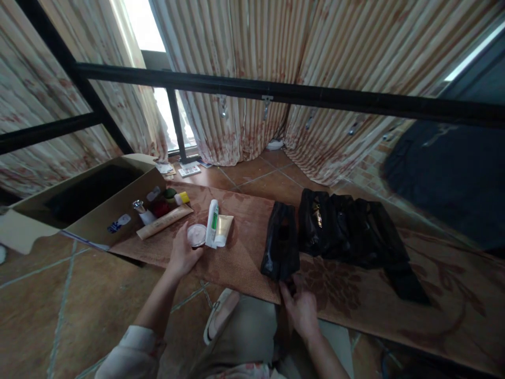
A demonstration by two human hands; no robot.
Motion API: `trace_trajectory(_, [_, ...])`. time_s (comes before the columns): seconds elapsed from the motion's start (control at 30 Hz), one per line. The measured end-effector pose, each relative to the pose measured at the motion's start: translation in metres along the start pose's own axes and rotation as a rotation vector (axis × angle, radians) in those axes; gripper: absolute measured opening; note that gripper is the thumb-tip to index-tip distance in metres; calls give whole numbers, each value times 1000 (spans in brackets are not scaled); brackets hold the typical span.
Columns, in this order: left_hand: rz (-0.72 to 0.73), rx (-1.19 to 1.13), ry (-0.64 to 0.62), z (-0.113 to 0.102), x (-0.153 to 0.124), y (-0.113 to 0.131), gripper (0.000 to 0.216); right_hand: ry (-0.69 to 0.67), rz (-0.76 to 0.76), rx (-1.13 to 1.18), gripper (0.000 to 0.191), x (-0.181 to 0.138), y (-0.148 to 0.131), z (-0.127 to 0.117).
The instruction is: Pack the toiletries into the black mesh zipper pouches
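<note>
My left hand (184, 253) has its thumb and fingers curved round the side of a small round jar (197, 235) with a pale pink top. Just right of the jar, a white tube with a green label (212, 223) lies partly over a gold tube with a white cap (223, 230). My right hand (300, 307) pinches the near end of a black pouch (281, 240), which lies lengthwise on the brown cloth-covered bench (244, 263). The right fingertips are partly dark against the pouch.
An open cardboard box (90, 221) holding something dark stands at left. Beside it lie a long beige tube (164, 221), a silver-topped bottle (144, 212) and a yellow-capped item (183, 198). A black multi-pocket organizer (351, 226) lies at right. A dark metal rail (236, 86) crosses behind.
</note>
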State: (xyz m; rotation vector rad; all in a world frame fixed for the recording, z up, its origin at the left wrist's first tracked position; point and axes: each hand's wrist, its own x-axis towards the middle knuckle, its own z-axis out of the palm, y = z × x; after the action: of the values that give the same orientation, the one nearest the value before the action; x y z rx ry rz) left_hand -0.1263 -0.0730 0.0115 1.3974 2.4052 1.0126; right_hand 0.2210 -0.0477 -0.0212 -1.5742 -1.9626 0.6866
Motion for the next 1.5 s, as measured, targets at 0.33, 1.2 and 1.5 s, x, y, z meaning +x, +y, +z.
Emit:
trace_trajectory(0.33, [-11, -28, 37, 9, 9, -11, 88, 2, -14, -4, 29, 1, -1, -1])
trace_trajectory(1.2, [-597, -1890, -677, -6, -62, 119, 44, 17, -16, 0, 32, -1, -3, -2])
trace_trajectory(1.5, [-555, -1847, -733, -9, -65, 134, 47, 40, -43, 1, 33, 1, -4, -2])
